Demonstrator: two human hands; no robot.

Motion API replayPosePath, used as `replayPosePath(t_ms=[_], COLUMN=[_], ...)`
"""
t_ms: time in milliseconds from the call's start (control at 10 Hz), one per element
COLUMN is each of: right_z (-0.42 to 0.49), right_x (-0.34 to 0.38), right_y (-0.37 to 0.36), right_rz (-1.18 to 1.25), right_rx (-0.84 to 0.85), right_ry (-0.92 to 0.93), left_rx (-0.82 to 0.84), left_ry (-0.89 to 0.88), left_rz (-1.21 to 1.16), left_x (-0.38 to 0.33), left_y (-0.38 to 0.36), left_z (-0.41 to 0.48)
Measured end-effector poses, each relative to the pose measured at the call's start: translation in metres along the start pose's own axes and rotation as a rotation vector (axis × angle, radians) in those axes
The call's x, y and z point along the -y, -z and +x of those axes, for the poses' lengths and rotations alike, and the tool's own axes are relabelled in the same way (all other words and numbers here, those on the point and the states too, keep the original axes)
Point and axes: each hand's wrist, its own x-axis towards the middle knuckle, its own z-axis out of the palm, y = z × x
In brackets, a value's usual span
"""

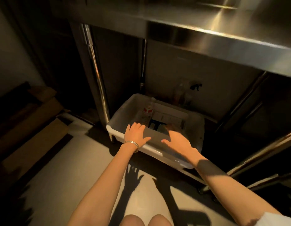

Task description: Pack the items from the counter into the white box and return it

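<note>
The white box (125, 108) sits on a low shelf under the steel counter (206, 38), half pushed in. Inside it stand a clear bottle with a red and white label (149, 107), a white carton (170, 117) and something dark blue (155, 125). My left hand (136, 134), with a bangle on the wrist, lies with spread fingers at the box's near rim. My right hand (177, 138) hovers with spread fingers over the same rim, a little to the right. Neither hand holds anything.
Clear bottles and a spray bottle (194, 88) stand behind the box under the counter. A steel leg (99, 85) rises left of the box. Flattened cardboard (32, 128) lies on the floor at the left. Steel rails (262, 160) run at the right. My knees show at the bottom.
</note>
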Motion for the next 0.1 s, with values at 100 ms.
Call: replayPosePath(t_ms=[100], right_z=[-0.0349], right_x=[0.0314], right_y=[0.0424], right_rz=[-0.090], right_rx=[-0.155], right_ry=[0.153], left_rx=[-0.007], left_ry=[-0.006], left_rz=[-0.048], left_x=[-0.0005], left_y=[0.0536], left_z=[-0.0336])
